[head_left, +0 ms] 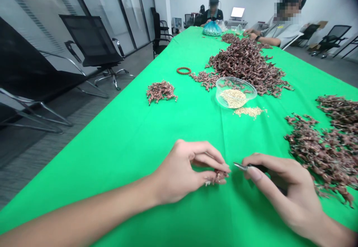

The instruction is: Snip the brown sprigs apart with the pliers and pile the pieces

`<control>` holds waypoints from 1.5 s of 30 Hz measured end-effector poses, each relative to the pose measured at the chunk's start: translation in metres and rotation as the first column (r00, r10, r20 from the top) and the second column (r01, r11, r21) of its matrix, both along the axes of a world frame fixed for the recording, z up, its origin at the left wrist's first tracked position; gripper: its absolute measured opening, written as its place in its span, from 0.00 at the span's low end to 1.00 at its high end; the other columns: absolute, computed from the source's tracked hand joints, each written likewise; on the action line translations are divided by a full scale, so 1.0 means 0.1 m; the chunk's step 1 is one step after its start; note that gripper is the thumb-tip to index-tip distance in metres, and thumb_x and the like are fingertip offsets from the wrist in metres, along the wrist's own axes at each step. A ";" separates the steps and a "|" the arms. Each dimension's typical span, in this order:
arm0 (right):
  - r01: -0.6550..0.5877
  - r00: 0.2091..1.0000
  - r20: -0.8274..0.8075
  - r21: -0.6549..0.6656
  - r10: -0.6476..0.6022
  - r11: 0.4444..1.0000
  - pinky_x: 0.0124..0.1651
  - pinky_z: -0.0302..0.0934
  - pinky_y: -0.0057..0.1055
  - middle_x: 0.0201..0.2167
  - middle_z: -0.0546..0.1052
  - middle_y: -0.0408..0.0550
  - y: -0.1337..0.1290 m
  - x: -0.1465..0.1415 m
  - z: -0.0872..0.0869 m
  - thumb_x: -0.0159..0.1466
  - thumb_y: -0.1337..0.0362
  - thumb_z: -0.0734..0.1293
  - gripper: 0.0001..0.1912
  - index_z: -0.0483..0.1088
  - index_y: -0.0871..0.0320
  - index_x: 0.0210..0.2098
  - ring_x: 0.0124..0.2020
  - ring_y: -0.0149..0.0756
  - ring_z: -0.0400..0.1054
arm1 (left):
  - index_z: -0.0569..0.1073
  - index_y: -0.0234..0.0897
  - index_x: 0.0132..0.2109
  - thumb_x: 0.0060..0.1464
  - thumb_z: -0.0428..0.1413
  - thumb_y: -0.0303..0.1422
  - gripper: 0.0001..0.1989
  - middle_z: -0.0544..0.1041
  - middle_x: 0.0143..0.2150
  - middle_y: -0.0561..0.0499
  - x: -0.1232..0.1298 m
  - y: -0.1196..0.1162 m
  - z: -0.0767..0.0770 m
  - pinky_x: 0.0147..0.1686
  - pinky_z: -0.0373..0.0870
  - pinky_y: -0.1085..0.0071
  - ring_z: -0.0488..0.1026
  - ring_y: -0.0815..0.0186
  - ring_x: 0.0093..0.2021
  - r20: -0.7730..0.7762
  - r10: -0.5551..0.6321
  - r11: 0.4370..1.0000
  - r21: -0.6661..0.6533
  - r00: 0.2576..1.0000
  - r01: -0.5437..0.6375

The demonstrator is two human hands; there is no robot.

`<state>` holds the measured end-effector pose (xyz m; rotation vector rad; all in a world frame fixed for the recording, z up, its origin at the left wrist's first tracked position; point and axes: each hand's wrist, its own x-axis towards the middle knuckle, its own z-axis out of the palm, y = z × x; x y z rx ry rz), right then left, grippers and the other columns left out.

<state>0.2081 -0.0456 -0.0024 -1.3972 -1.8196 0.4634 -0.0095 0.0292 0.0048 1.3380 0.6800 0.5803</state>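
Metal tool point(241, 166) leftward, axis apparently crosswise

Along the left edge of the green worktop point(112, 154), a broad lane of bare cloth is left for passage, crossed at its near end by the left forearm point(112, 213) and narrowed farther on by a small brown heap point(161, 91) and a beaded ring point(184, 70). Straight toward the far edge, the way is blocked by the clear bowl point(220, 95), the spilled grains point(248, 111) and the large pile point(246, 64) behind; toward the right edge, it is closed by heaped brown pieces point(324, 150) just beside the right hand point(299, 195).
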 end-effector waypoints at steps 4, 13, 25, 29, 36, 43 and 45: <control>-0.003 1.000 -0.031 -0.073 0.001 0.997 0.20 0.61 0.25 0.23 0.77 0.44 0.00 0.03 -0.04 0.68 0.60 0.65 0.10 0.76 0.57 0.36 0.21 0.31 0.70 | 0.76 0.32 0.38 0.44 0.69 0.24 0.14 0.85 0.38 0.44 0.01 0.01 0.00 0.41 0.79 0.72 0.83 0.58 0.41 0.001 0.055 0.997 -0.054 0.998 -0.055; 0.051 0.997 -0.054 -0.133 -0.058 0.990 0.23 0.61 0.25 0.23 0.76 0.43 0.00 0.05 -0.08 0.67 0.58 0.65 0.11 0.76 0.56 0.35 0.21 0.30 0.69 | 0.76 0.35 0.40 0.45 0.70 0.31 0.15 0.85 0.39 0.48 -0.01 0.04 0.03 0.42 0.77 0.72 0.82 0.60 0.43 -0.074 0.095 0.995 -0.017 0.993 -0.097; 0.065 0.995 -0.067 -0.138 -0.075 0.988 0.23 0.58 0.27 0.23 0.75 0.41 0.01 0.05 -0.08 0.67 0.57 0.65 0.10 0.74 0.55 0.34 0.21 0.30 0.67 | 0.80 0.35 0.36 0.46 0.69 0.33 0.11 0.84 0.34 0.50 0.01 0.08 -0.04 0.38 0.74 0.73 0.80 0.65 0.36 -0.061 0.176 0.982 0.079 0.983 -0.171; 0.066 0.995 -0.061 -0.134 -0.074 0.989 0.25 0.58 0.27 0.24 0.75 0.40 0.02 0.06 -0.09 0.67 0.57 0.66 0.09 0.74 0.54 0.34 0.22 0.29 0.67 | 0.79 0.34 0.36 0.46 0.69 0.34 0.11 0.83 0.33 0.50 0.02 0.09 -0.06 0.36 0.73 0.73 0.78 0.66 0.33 -0.047 0.185 0.980 0.081 0.982 -0.181; 0.039 0.996 -0.070 -0.168 -0.051 0.985 0.26 0.59 0.26 0.26 0.76 0.40 0.02 0.07 -0.13 0.67 0.58 0.66 0.08 0.75 0.53 0.37 0.24 0.29 0.68 | 0.79 0.33 0.36 0.48 0.68 0.35 0.10 0.83 0.35 0.48 -0.07 0.32 -0.08 0.37 0.74 0.72 0.77 0.67 0.33 -0.052 0.318 0.931 0.206 0.947 -0.301; 0.022 0.997 -0.070 -0.186 -0.035 0.982 0.26 0.58 0.27 0.26 0.75 0.40 0.02 0.06 -0.11 0.67 0.58 0.66 0.08 0.74 0.54 0.37 0.25 0.30 0.68 | 0.79 0.34 0.39 0.51 0.66 0.34 0.09 0.84 0.39 0.48 -0.08 0.31 -0.08 0.44 0.74 0.69 0.79 0.63 0.40 -0.068 0.301 0.929 0.245 0.951 -0.277; 0.022 0.997 -0.066 -0.183 -0.034 0.983 0.26 0.58 0.27 0.26 0.75 0.41 0.02 0.06 -0.10 0.67 0.58 0.65 0.08 0.74 0.54 0.37 0.25 0.31 0.68 | 0.80 0.35 0.40 0.53 0.65 0.34 0.09 0.83 0.41 0.48 -0.05 0.24 -0.06 0.45 0.74 0.68 0.79 0.62 0.42 -0.097 0.287 0.931 0.264 0.953 -0.253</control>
